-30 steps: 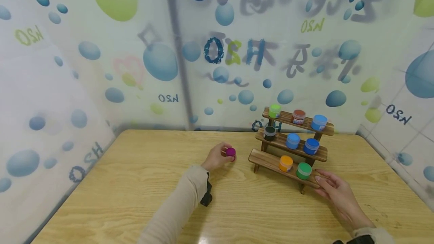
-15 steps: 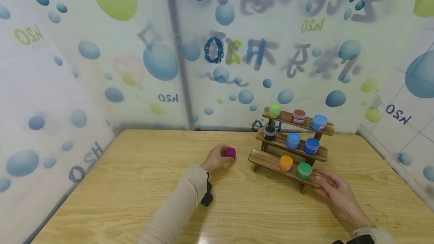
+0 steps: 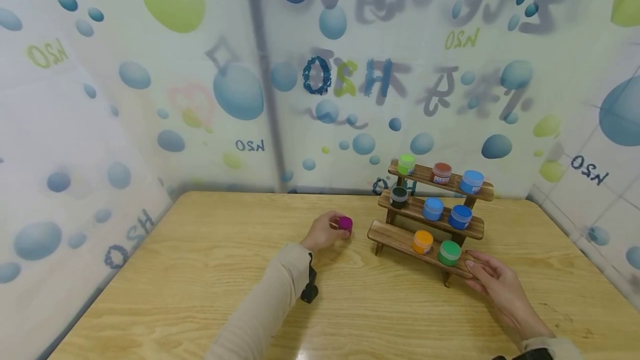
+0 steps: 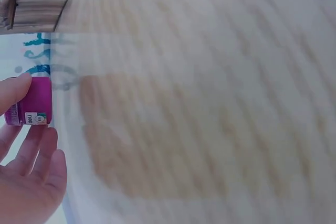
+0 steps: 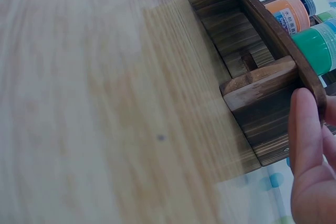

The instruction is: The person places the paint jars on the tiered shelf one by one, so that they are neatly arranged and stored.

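My left hand (image 3: 322, 232) pinches a small purple paint jar (image 3: 345, 223) between thumb and fingers, left of a three-tier wooden stand (image 3: 392, 235). In the left wrist view the purple jar (image 4: 38, 98) shows a white label. At the stand's right end, my right hand (image 3: 500, 288) holds the lowest tier, with thumb on top and fingers at the end and below. An orange jar (image 3: 423, 241) and a green jar (image 3: 450, 252) sit on that tier, whose left part is bare. In the right wrist view, fingers (image 5: 308, 129) lie against the stand's edge.
The middle tier carries a black jar (image 3: 399, 196), a light blue jar (image 3: 433, 208) and a blue jar (image 3: 460, 216). On top stand a light green jar (image 3: 406, 164), a red-brown jar (image 3: 441, 173) and another light blue jar (image 3: 472, 181). A printed curtain (image 3: 325, 143) hangs behind the wooden table (image 3: 210, 260).
The left hand has shifted slightly to the right with the purple paint jar, nearer the stand. My right hand keeps its hold on the stand, and the other jars stay in place.
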`<control>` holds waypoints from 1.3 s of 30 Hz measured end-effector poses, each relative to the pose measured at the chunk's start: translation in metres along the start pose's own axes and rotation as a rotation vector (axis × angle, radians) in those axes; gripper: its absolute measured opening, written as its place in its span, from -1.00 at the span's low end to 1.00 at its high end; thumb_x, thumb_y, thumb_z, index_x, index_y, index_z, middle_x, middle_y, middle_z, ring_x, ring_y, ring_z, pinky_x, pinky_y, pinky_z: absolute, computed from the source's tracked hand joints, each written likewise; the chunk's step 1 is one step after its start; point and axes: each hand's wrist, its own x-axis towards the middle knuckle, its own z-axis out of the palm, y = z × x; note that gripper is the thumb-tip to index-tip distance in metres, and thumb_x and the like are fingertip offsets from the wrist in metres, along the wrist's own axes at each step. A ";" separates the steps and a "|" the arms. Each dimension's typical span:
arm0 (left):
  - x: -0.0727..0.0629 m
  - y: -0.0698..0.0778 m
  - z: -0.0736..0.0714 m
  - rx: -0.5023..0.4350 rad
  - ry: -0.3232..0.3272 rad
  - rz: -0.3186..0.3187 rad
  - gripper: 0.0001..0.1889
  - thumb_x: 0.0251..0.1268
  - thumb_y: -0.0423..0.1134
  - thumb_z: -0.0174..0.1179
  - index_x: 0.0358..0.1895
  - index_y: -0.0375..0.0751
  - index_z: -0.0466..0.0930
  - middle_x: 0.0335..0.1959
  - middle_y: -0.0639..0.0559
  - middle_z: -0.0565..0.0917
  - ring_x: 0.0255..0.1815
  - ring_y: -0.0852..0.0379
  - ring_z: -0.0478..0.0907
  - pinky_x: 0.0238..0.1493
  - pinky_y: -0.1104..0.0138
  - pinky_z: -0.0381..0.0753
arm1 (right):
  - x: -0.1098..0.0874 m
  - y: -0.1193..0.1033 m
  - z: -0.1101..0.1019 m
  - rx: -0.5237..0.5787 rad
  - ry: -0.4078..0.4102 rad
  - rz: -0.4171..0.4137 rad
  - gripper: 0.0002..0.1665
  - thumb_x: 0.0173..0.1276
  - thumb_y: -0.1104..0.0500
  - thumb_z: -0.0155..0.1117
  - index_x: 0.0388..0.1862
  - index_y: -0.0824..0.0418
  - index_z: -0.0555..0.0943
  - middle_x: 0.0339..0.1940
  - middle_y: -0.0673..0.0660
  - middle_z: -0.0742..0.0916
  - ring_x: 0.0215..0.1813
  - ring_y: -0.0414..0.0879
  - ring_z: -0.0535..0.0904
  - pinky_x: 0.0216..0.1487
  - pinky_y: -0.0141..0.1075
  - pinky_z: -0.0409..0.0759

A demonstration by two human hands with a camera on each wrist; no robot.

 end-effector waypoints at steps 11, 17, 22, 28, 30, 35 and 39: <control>-0.001 0.010 -0.002 0.009 0.020 0.008 -0.65 0.01 -0.29 0.29 -0.08 -0.23 0.49 -0.23 -0.04 0.54 -0.26 0.09 0.46 -0.27 0.31 0.45 | -0.001 0.000 -0.001 0.028 0.001 0.018 -0.78 0.16 0.01 0.25 -0.21 -0.18 0.47 -0.31 -0.24 0.60 -0.26 -0.34 0.53 -0.24 -0.41 0.54; -0.004 0.019 -0.001 0.030 0.014 0.046 -0.60 0.00 -0.26 0.30 -0.03 -0.24 0.48 -0.22 -0.06 0.54 -0.28 0.09 0.46 -0.31 0.33 0.47 | -0.001 0.001 -0.001 0.058 0.004 0.022 -0.80 0.14 0.01 0.26 -0.25 -0.21 0.49 -0.32 -0.23 0.61 -0.27 -0.33 0.54 -0.24 -0.41 0.54; -0.005 0.026 0.002 0.035 -0.002 0.068 -0.58 0.01 -0.23 0.30 -0.01 -0.22 0.48 -0.24 -0.03 0.54 -0.30 0.11 0.46 -0.35 0.35 0.48 | -0.001 0.002 -0.001 0.072 -0.001 0.018 -0.80 0.14 0.02 0.27 -0.25 -0.21 0.50 -0.31 -0.22 0.62 -0.27 -0.33 0.54 -0.25 -0.41 0.54; -0.007 0.034 0.006 0.031 -0.019 0.106 -0.62 0.00 -0.22 0.30 -0.05 -0.19 0.50 -0.28 0.00 0.54 -0.32 0.13 0.46 -0.37 0.36 0.46 | -0.001 0.001 -0.001 0.079 -0.006 0.021 -0.80 0.14 0.02 0.27 -0.25 -0.20 0.50 -0.31 -0.22 0.62 -0.26 -0.33 0.54 -0.24 -0.42 0.54; -0.007 0.036 0.007 0.034 -0.025 0.128 -0.62 0.00 -0.22 0.30 -0.06 -0.19 0.51 -0.29 0.00 0.55 -0.33 0.13 0.46 -0.38 0.36 0.46 | -0.001 0.001 -0.001 0.077 -0.007 0.023 -0.80 0.14 0.01 0.27 -0.25 -0.20 0.50 -0.31 -0.22 0.61 -0.26 -0.34 0.54 -0.24 -0.42 0.54; -0.007 0.041 0.008 0.033 -0.039 0.146 -0.61 0.01 -0.19 0.30 -0.04 -0.14 0.51 -0.29 0.05 0.54 -0.32 0.17 0.46 -0.39 0.38 0.46 | 0.000 0.001 -0.001 0.085 -0.005 0.022 -0.81 0.14 0.02 0.26 -0.26 -0.21 0.50 -0.31 -0.22 0.61 -0.26 -0.34 0.53 -0.24 -0.42 0.54; -0.007 0.043 0.009 0.009 -0.044 0.161 -0.60 0.00 -0.19 0.31 -0.03 -0.13 0.51 -0.29 0.06 0.55 -0.32 0.18 0.46 -0.36 0.38 0.47 | 0.000 0.001 -0.001 0.090 -0.005 0.028 -0.82 0.15 0.02 0.25 -0.26 -0.21 0.51 -0.31 -0.22 0.62 -0.26 -0.33 0.53 -0.24 -0.41 0.54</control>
